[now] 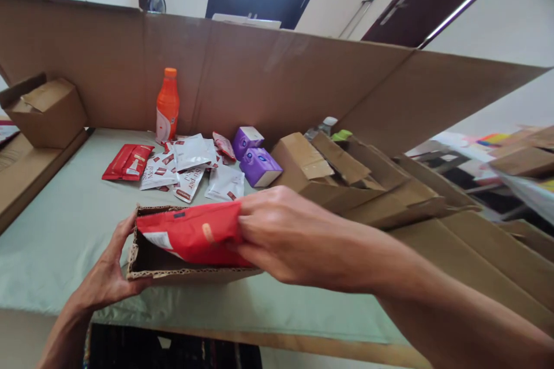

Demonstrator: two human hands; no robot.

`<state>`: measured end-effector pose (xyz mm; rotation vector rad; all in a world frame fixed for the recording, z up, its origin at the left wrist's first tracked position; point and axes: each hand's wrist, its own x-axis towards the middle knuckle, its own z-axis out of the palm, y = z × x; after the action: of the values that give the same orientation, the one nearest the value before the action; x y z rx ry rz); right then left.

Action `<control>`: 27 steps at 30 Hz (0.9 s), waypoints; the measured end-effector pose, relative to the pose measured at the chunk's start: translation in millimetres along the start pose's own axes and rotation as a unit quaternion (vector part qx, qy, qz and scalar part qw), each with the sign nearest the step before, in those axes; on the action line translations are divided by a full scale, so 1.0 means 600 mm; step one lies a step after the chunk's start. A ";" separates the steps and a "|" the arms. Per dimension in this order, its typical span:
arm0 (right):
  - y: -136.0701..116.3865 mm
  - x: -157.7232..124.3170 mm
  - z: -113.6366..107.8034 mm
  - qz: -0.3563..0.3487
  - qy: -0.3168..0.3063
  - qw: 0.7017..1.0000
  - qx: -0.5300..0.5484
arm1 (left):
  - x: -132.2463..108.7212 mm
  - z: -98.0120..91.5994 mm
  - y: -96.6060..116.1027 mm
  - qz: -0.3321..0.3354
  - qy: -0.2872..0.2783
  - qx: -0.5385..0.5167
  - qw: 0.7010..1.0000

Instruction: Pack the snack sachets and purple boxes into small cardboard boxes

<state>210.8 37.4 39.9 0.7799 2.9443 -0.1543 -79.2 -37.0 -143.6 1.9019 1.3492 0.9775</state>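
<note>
A small open cardboard box (147, 268) lies on the pale green table (56, 230) near its front edge. My left hand (106, 274) grips the box's left end, thumb on the rim. My right hand (281, 236) is closed on a red packet (194, 233) that sits partly inside the box opening, tilted across it. The fingertips of my right hand are hidden behind the packet.
Further back lie another red packet (128, 161), several white and red sachets (190, 167), two purple boxes (257, 164) and an orange bottle (167, 105). A tall cardboard wall (268, 75) stands behind. Stacked cardboard boxes (346, 179) fill the right; one box (47, 112) sits at the left.
</note>
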 end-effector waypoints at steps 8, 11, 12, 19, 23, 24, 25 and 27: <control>-0.016 0.074 0.056 -0.048 -0.190 0.979 -0.051 | 0.014 0.006 0.018 0.021 -0.025 0.009 0.999; -0.019 0.099 0.086 -0.067 -0.197 0.977 -0.034 | 0.018 0.003 0.019 0.023 -0.036 0.026 0.999; -0.017 0.102 0.092 -0.064 -0.198 0.978 -0.026 | 0.018 0.001 0.021 0.033 -0.040 0.035 0.998; 0.019 0.062 0.092 -0.102 -0.182 0.961 0.184 | -0.001 0.008 0.103 0.148 0.076 0.196 0.966; 0.056 0.004 0.062 -0.078 0.008 0.946 0.313 | 0.021 0.019 0.168 0.292 -0.017 0.311 0.905; 0.074 -0.004 0.056 -0.048 0.078 0.936 0.339 | 0.032 0.020 0.180 0.305 -0.036 0.336 0.891; 0.098 -0.005 0.053 -0.002 0.147 0.924 0.352 | 0.043 0.020 0.189 0.306 -0.052 0.357 0.881; 0.156 0.015 0.060 0.127 0.243 0.902 0.334 | 0.065 0.022 0.204 0.290 -0.094 0.391 0.868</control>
<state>252.0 118.4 -3.7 1.4592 3.1897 -1.1515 1.7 -37.4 -43.2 3.0519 1.1557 0.4669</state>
